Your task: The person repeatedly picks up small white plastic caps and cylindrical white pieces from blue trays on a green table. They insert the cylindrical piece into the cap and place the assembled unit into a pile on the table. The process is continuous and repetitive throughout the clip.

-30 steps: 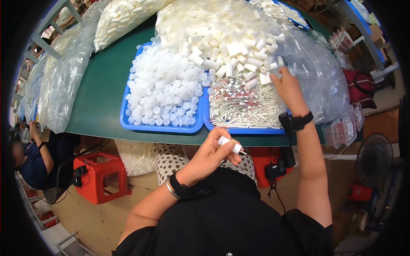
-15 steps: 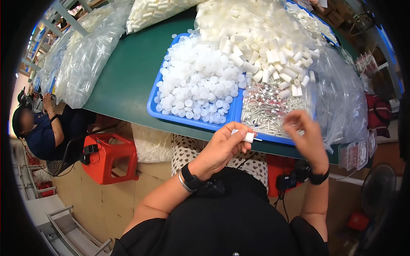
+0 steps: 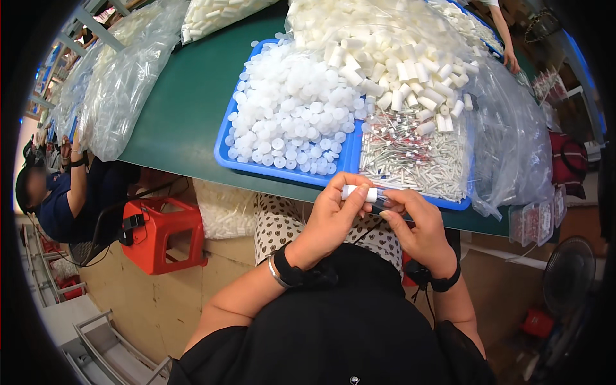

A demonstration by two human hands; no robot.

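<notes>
In front of the blue tray [image 3: 346, 176], my left hand [image 3: 333, 215] pinches a small white cylinder [image 3: 359, 193] between thumb and fingers. Close against its right end, my right hand [image 3: 420, 224] is closed in a pinch. A partly clear, dark-looking piece shows between its fingertips, too small to make out. Frosted white discs with centre holes [image 3: 289, 115] fill the tray's left compartment. In the right one lie thin white pins [image 3: 430, 173] and red-and-silver wire-like parts [image 3: 401, 138]. White cylinders [image 3: 410, 77] spill from a clear bag behind them.
A clear plastic bag [image 3: 513, 147] drapes at the tray's right. Clear boxes [image 3: 532, 221] hang by the table's right edge. To the left stand a red stool [image 3: 163, 234] and a seated person [image 3: 61, 199]. Another person's arm [image 3: 504, 35] reaches in at the far right.
My right hand has come from above the pins to the right end of the white cylinder in my left hand, its fingers now closed. Another person's arm has come into view at the far right.
</notes>
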